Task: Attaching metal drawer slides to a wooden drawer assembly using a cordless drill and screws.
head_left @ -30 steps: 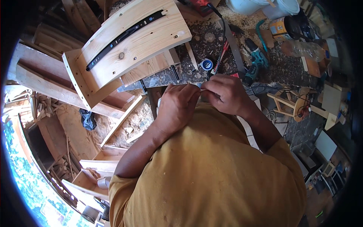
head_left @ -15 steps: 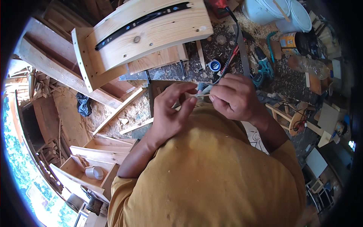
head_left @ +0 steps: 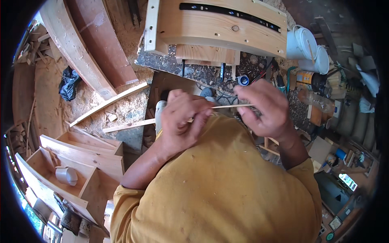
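Observation:
A thin, pale wooden stick (head_left: 231,106) stretches level between my two hands, just in front of my body. My left hand (head_left: 184,115) pinches its left end between thumb and fingers. At the other end, my right hand (head_left: 267,108) has thumb and fingers parted around the tip, somewhat blurred. I cannot tell whether the tip touches its palm. Ahead on a dark, shaving-covered workbench (head_left: 170,60) lies a wooden drawer-like piece (head_left: 219,30) with a black metal drawer slide (head_left: 231,15) fixed along it.
A tape measure (head_left: 243,80) lies on the bench near white buckets (head_left: 302,42) and a plastic bottle (head_left: 318,101). Long boards (head_left: 77,48) lean at the left over sawdust. Wooden drawers (head_left: 81,166), one holding a white cup (head_left: 67,176), stand at lower left.
The view has swung left. My hands have moved farther apart, baring more of the stick between them. My right hand's fingers have opened from a tight pinch.

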Demonstrator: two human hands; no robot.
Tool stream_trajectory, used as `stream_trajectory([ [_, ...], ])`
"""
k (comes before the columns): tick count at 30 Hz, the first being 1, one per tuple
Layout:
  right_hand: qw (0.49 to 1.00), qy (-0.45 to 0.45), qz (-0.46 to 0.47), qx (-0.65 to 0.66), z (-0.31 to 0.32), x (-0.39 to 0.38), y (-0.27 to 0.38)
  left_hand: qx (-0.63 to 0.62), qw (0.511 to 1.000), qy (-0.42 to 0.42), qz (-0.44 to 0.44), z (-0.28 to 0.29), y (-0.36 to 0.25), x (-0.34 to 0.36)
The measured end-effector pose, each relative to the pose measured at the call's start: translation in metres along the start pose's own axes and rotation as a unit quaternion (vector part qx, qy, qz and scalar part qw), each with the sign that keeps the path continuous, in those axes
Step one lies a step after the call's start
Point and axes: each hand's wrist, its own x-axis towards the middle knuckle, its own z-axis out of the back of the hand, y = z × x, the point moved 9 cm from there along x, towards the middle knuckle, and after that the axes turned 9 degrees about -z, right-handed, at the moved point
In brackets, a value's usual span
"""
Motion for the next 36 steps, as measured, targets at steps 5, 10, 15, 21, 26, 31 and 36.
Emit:
stream_trajectory([
  [5, 0.985, 0.006, -0.122, 0.125, -0.002, 0.013, -0.018, 0.033, 0.996, -0.080, 0.022, 0.048, 0.016, -0.024],
  [10, 0.992, 0.012, -0.058, 0.108, -0.014, 0.031, 0.010, 0.041, 0.996, -0.083, -0.005, 0.062, 0.014, -0.024],
  [15, 0.996, 0.008, -0.032, 0.084, -0.019, 0.034, 0.019, 0.042, 0.997, -0.071, -0.003, 0.064, 0.011, -0.022],
  [21, 0.996, -0.009, -0.038, 0.079, -0.017, 0.031, 0.020, 0.036, 0.998, -0.060, 0.006, 0.059, 0.008, -0.017],
  [26, 0.996, -0.002, -0.047, 0.071, -0.018, 0.027, 0.019, 0.020, 0.998, -0.063, 0.004, 0.057, 0.009, -0.019],
  [31, 0.999, -0.011, -0.018, 0.049, -0.015, 0.026, 0.024, 0.021, 0.997, -0.069, 0.011, 0.057, 0.010, -0.021],
  [36, 1.000, 0.015, -0.015, -0.016, -0.019, 0.038, 0.032, 0.028, 0.998, -0.061, -0.001, 0.055, 0.011, -0.019],
])
